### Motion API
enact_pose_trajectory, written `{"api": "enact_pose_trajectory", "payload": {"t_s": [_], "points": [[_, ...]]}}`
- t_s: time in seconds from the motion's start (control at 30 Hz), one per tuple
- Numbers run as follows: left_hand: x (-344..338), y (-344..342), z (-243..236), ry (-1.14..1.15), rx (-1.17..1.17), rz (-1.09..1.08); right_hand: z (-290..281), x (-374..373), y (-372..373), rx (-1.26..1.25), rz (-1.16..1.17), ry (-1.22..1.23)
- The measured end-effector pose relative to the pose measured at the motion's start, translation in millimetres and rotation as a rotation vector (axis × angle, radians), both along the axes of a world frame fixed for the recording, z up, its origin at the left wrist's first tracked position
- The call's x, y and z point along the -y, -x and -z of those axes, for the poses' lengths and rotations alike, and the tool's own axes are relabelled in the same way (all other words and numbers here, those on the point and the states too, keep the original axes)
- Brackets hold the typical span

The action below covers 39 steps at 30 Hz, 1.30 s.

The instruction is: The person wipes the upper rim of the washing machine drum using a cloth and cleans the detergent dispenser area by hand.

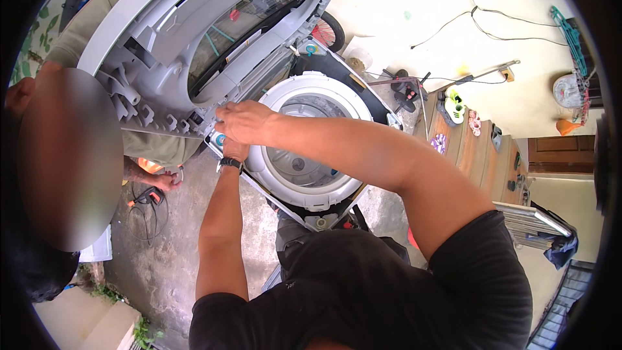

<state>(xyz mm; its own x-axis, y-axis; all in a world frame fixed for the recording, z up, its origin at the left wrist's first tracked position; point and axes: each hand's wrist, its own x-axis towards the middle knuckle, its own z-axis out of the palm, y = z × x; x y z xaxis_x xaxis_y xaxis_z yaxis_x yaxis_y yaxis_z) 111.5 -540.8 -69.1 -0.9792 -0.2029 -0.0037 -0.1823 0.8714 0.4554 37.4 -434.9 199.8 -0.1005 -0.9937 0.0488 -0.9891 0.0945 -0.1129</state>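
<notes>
A washing machine stands before me with its grey plastic top panel tilted up on the left and its white tub ring exposed around the drum. My right hand reaches across to the panel's lower corner, fingers bent around something too small to make out beside the hinge area. Beneath it, my left hand, a watch on the wrist, is at the same corner next to a teal fitting. Its fingers are mostly hidden.
At the left, a co-worker's hand is held low, above a corded orange-and-black tool on concrete floor. Wooden steps with footwear rise at right. Cables cross the pale ground behind, near a bicycle wheel.
</notes>
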Motion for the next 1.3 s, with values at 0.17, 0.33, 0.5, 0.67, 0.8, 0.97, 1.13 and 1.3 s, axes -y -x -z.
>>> {"api": "enact_pose_trajectory", "payload": {"t_s": [0.17, 0.33, 0.5, 0.67, 0.8, 0.97, 1.13, 1.3], "points": [[-8, 3, -8, -0.13, -0.033, -0.06, 14, 3, 3, -0.005, 0.276, -0.187], [3, -9, -16, -0.046, -0.006, -0.05, -8, 13, 0, 0.138, 0.173, -0.281], [7, -12, -10, -0.054, -0.015, -0.072, -12, 14, 6, 0.11, 0.21, -0.145], [4, -9, -4, 0.211, -0.166, 0.079, -3, 8, -6, 0.091, 0.11, -0.059], [4, -15, -8, -0.041, -0.035, -0.063, -1, 27, -17, 0.128, 0.399, -0.115], [11, -14, 3, 0.106, -0.202, -0.017, 2, 18, -8, 0.083, 0.086, -0.048], [-5, -11, -10, -0.208, -0.035, -0.106, 16, 9, -10, 0.024, 0.394, -0.076], [4, -12, 4, 0.0, -0.179, -0.053, 12, 13, -6, 0.139, 0.247, -0.026]]}}
